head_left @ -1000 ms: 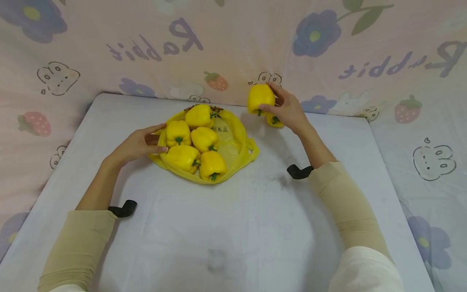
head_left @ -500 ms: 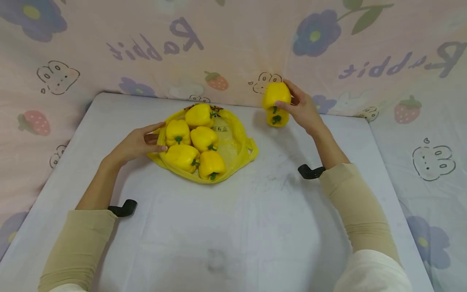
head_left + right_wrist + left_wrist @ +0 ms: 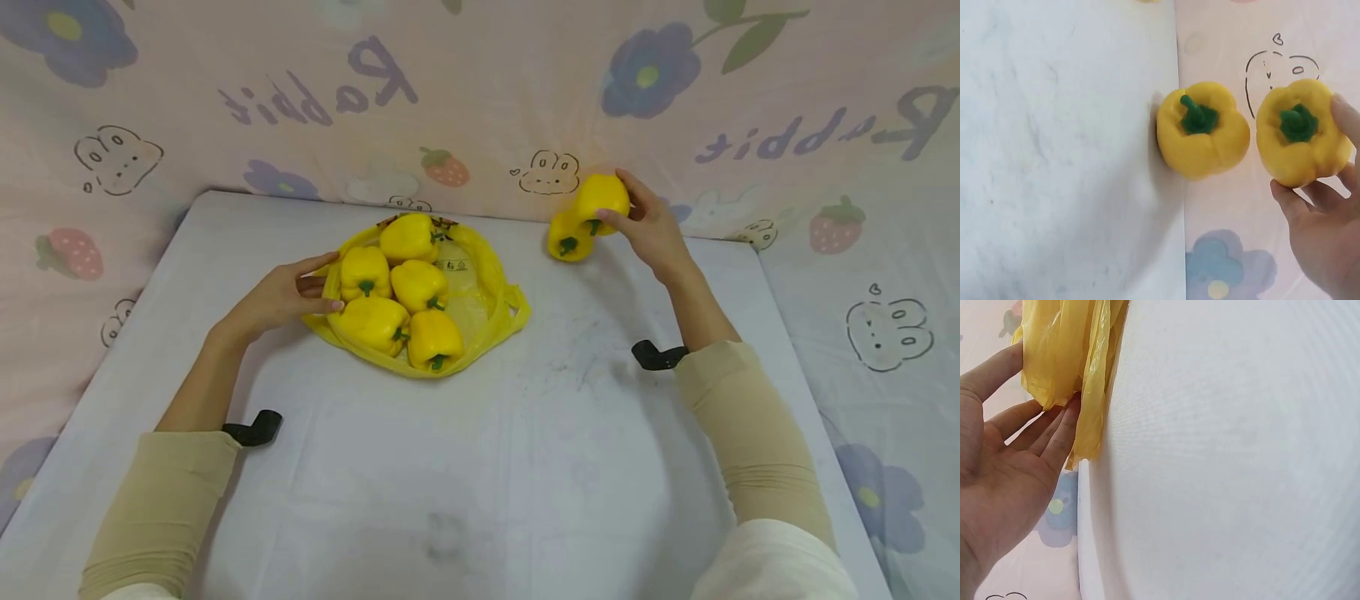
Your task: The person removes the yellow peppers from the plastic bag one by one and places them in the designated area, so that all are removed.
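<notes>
A patterned cloth (image 3: 480,92) rises behind the far edge of the counter (image 3: 450,450), limiting room there. Left of the counter's middle, near that edge, a yellow bag (image 3: 492,279) gapes open; thin and floppy, it probably folds easily, so the rim suits holding. The left grip (image 3: 281,298) has thumb and fingers about its left rim. Inside crowd five yellow peppers (image 3: 420,285). The right grip (image 3: 651,233) is closed round the held pepper (image 3: 602,198), seemingly raised near the far edge: likely light, firm, smooth, best taken by its sides. A lone pepper (image 3: 564,236) stands just beside, blocking the bagward side. The green stem (image 3: 1298,124) offers poor purchase.
</notes>
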Motion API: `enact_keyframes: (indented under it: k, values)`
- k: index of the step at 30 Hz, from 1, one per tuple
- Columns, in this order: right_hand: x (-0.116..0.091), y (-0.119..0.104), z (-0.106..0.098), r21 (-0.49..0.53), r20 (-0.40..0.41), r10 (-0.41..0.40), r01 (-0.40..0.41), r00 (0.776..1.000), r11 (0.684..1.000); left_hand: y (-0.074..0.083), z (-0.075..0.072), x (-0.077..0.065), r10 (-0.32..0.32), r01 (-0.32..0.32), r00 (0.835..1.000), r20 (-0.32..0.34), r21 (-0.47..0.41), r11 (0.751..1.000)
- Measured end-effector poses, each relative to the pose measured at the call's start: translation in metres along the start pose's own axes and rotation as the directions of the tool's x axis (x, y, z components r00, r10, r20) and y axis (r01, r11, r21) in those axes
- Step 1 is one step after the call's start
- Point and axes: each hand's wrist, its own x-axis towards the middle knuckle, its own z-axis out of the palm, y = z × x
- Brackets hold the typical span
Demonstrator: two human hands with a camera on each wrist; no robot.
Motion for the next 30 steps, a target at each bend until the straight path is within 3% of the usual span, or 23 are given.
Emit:
enact_keyframes:
  k: [30]
  values:
    - [-0.018, 0.038, -0.023, 0.056, -0.041, 0.092, -0.09, 0.995, 0.994, -0.001, 0.001, -0.001, -0.005, 0.005, 1.0, 0.004, -0.012, 1.0]
